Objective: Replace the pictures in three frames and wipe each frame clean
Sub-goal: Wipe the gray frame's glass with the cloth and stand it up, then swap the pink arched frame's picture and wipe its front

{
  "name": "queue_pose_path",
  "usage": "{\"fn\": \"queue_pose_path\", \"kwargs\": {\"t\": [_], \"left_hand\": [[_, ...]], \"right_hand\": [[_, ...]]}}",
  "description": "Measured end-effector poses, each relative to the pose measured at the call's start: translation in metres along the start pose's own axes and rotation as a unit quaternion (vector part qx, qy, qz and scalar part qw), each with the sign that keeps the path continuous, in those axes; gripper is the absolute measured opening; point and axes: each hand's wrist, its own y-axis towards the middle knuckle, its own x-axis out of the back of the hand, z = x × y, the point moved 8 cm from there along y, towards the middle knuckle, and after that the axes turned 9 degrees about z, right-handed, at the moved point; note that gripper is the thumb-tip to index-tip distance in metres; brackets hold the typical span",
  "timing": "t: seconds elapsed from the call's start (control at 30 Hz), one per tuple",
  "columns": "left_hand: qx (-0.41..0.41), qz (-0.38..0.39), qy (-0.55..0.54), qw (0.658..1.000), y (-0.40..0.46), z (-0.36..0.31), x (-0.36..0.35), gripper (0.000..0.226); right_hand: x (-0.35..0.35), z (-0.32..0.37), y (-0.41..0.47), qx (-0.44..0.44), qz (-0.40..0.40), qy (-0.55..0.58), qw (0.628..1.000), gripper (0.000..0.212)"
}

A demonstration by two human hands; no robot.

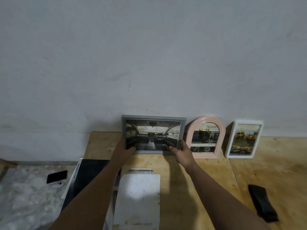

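A grey rectangular frame (153, 118) with a car-interior picture stands upright on the wooden board against the wall. My left hand (123, 151) grips its lower left corner, thumb on the front. My right hand (182, 152) grips its lower right corner the same way. To the right, a pink arched frame (206, 121) leans on the wall with a brochure picture in it. Further right stands a white frame (230, 140) with a picture of yellow vehicles. A white sheet of paper (138, 196) lies flat between my forearms.
A black cloth (262, 202) lies on the plywood board (207, 188) at the right. A dark brochure (86, 176) lies at the board's left edge. On the marbled floor at the left are a black phone (57, 176) and a small white object (55, 185).
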Motion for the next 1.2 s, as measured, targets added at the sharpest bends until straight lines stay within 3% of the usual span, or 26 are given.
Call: {"fn": "queue_pose_path", "kwargs": {"t": [0.1, 0.23, 0.37, 0.47, 0.53, 0.6, 0.63, 0.7, 0.93, 1.07, 1.13, 1.2], "left_hand": [[-0.005, -0.001, 0.011, 1.000, -0.009, -0.002, -0.003, 0.042], [0.012, -0.007, 0.005, 1.000, -0.015, 0.002, -0.011, 0.036], [0.018, 0.031, 0.046, 0.998, -0.016, -0.009, -0.043, 0.042], [-0.009, 0.075, 0.091, 0.993, -0.014, -0.036, -0.086, 0.013], [-0.025, 0.085, 0.102, 0.991, -0.009, -0.056, -0.117, 0.007], [-0.044, 0.096, 0.106, 0.989, -0.001, -0.073, -0.152, 0.014], [-0.044, 0.097, 0.096, 0.990, 0.003, -0.081, -0.169, 0.027], [-0.044, 0.088, 0.067, 0.993, 0.005, -0.099, -0.199, 0.045], [0.014, 0.026, -0.007, 1.000, 0.025, -0.103, -0.265, 0.058], [0.013, -0.014, -0.036, 0.999, 0.026, -0.105, -0.284, 0.029], [0.006, -0.032, -0.031, 0.999, 0.020, -0.105, -0.287, 0.024], [0.007, -0.039, -0.014, 0.999, 0.011, -0.101, -0.290, 0.021]], "right_hand": [[-0.001, -0.004, -0.006, -0.003, 0.008, 0.009, 1.000, 0.047], [0.009, -0.023, -0.004, -0.009, -0.007, 0.013, 1.000, 0.063], [0.040, -0.022, -0.023, 0.001, -0.073, -0.001, 0.997, 0.030], [0.079, -0.024, -0.035, 0.005, -0.122, -0.008, 0.992, 0.027], [0.111, -0.023, -0.041, -0.001, -0.155, -0.003, 0.988, 0.029], [0.146, -0.020, -0.042, 0.005, -0.181, -0.005, 0.984, 0.031], [0.163, -0.020, -0.040, 0.002, -0.184, -0.002, 0.983, 0.034], [0.192, -0.022, -0.030, -0.012, -0.172, 0.013, 0.985, 0.045], [0.231, -0.028, 0.017, -0.030, -0.045, 0.012, 0.998, 0.070], [0.232, -0.032, 0.022, -0.003, 0.005, 0.006, 1.000, 0.055], [0.240, -0.038, 0.013, 0.010, 0.003, 0.001, 1.000, 0.040], [0.249, -0.044, 0.002, 0.022, 0.009, 0.002, 1.000, 0.039]]}}
